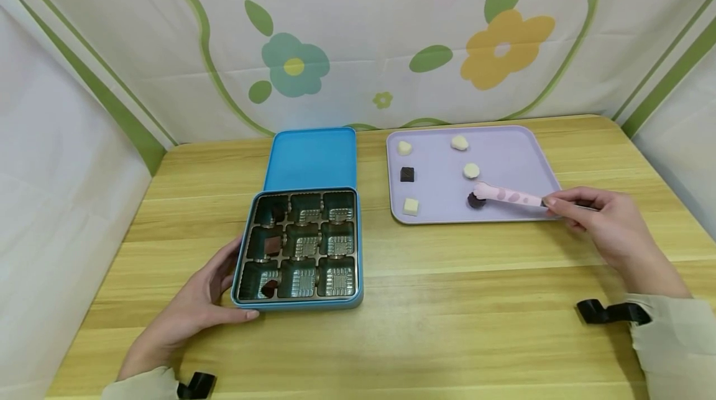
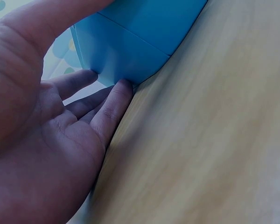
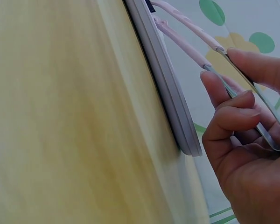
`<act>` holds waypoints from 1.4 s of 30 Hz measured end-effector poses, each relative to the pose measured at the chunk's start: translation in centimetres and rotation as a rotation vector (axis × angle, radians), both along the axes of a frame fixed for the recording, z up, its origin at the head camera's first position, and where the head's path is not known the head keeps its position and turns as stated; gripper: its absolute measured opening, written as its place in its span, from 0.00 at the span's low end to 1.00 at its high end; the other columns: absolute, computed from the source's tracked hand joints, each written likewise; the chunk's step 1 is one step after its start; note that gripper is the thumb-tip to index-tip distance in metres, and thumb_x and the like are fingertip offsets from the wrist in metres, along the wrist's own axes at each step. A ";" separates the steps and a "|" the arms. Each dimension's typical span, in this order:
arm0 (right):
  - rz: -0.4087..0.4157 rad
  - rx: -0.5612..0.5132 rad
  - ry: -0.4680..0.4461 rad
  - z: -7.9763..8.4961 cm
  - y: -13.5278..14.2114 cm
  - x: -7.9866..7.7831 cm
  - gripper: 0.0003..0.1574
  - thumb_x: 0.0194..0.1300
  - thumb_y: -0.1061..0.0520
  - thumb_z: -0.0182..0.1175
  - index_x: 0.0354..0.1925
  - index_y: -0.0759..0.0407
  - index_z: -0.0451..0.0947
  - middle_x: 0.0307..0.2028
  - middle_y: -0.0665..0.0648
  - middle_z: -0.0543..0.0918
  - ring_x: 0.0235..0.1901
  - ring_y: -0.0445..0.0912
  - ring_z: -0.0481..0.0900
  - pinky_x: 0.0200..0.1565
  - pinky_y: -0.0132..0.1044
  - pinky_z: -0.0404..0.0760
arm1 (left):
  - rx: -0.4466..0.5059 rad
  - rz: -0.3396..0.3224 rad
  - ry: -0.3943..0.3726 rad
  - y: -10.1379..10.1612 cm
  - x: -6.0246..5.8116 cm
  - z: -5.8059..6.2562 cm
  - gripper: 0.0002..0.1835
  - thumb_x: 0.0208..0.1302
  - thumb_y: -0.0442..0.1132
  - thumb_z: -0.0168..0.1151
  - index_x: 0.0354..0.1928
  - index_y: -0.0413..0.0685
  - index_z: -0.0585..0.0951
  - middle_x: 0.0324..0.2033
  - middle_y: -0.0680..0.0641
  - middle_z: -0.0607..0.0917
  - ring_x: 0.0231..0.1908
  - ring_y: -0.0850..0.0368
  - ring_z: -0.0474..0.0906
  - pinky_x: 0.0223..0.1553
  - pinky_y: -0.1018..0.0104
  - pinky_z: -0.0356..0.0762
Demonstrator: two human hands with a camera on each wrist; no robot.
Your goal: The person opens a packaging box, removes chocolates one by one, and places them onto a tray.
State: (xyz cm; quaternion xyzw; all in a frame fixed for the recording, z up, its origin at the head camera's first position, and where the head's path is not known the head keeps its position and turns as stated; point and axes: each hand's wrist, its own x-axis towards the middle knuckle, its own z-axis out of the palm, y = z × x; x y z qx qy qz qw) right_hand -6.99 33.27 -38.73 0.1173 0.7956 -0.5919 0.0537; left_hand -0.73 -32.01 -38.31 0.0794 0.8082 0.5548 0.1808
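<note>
My right hand [image 1: 612, 223] pinches the metal arms of pink paw-tipped tongs [image 1: 511, 196]. In the head view the tong tips are at a dark round chocolate [image 1: 477, 202] on the lilac tray [image 1: 520, 158]; whether they grip it I cannot tell. The right wrist view shows the two tong arms [image 3: 186, 44] apart. With thumb along the front and fingers at the left side, my left hand [image 1: 196, 300] holds the near-left corner of a blue tin box [image 1: 341, 304]. Its divided insert holds chocolates in the left column, among them a brown square [image 1: 272, 245].
The blue lid [image 1: 311, 161] lies flat behind the tin. Also on the tray are a dark square chocolate [image 1: 407, 174], a white square one [image 1: 411, 206], and several other white pieces. A flowered cloth [image 1: 358, 33] hangs behind the wooden table [image 1: 436, 325].
</note>
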 end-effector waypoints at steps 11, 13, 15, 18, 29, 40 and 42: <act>-0.023 -0.074 -0.006 -0.1 0.4 0.1 0.04 0.71 0.58 0.73 0.41 0.52 0.94 0.34 0.38 0.93 0.35 0.32 0.83 0.34 0.24 0.82 | -0.004 -0.004 0.004 0.0 0.0 0.0 0.66 0.56 0.30 0.83 0.88 0.62 0.50 0.82 0.39 0.61 0.68 0.75 0.71 0.62 0.84 0.72; -0.030 -0.105 0.014 -0.1 0.4 0.1 0.04 0.70 0.59 0.73 0.41 0.53 0.94 0.33 0.41 0.93 0.34 0.33 0.83 0.33 0.24 0.82 | -0.004 -0.002 0.003 0.0 0.0 0.0 0.66 0.55 0.30 0.83 0.88 0.62 0.50 0.82 0.39 0.61 0.68 0.75 0.70 0.62 0.84 0.72; -0.043 -0.159 0.040 -0.2 0.4 0.2 0.04 0.70 0.60 0.73 0.41 0.54 0.94 0.31 0.44 0.94 0.33 0.35 0.83 0.32 0.25 0.81 | -0.003 -0.001 -0.001 -0.1 0.0 0.0 0.66 0.55 0.30 0.83 0.88 0.62 0.50 0.83 0.39 0.60 0.69 0.77 0.69 0.62 0.84 0.71; -0.059 -0.233 0.079 -0.3 0.4 0.2 0.04 0.70 0.63 0.73 0.41 0.56 0.94 0.29 0.47 0.94 0.32 0.37 0.83 0.30 0.25 0.80 | -0.001 0.002 -0.009 -0.1 0.0 0.0 0.67 0.55 0.30 0.83 0.88 0.62 0.49 0.84 0.39 0.58 0.70 0.79 0.68 0.63 0.85 0.69; -0.091 -0.133 0.131 0.0 -0.8 0.2 0.09 0.69 0.60 0.74 0.47 0.55 0.94 0.34 0.40 0.94 0.35 0.35 0.84 0.32 0.25 0.81 | 0.005 -0.002 -0.003 0.0 0.0 0.1 0.66 0.55 0.30 0.83 0.88 0.61 0.50 0.83 0.38 0.59 0.69 0.78 0.68 0.63 0.85 0.69; 0.138 -0.075 0.227 1.9 -6.9 -0.6 0.13 0.71 0.63 0.72 0.53 0.59 0.91 0.37 0.41 0.91 0.33 0.35 0.80 0.34 0.25 0.82 | 0.019 -0.038 0.075 0.0 0.0 -0.2 0.66 0.54 0.28 0.83 0.88 0.56 0.51 0.82 0.34 0.59 0.71 0.77 0.67 0.67 0.86 0.66; 0.171 -0.009 0.227 2.7 -8.9 -0.8 0.13 0.71 0.60 0.73 0.53 0.58 0.90 0.36 0.40 0.90 0.33 0.35 0.80 0.33 0.26 0.82 | 0.016 -0.048 0.100 0.0 -0.1 -0.3 0.66 0.53 0.28 0.83 0.88 0.55 0.51 0.82 0.34 0.60 0.71 0.76 0.67 0.67 0.86 0.66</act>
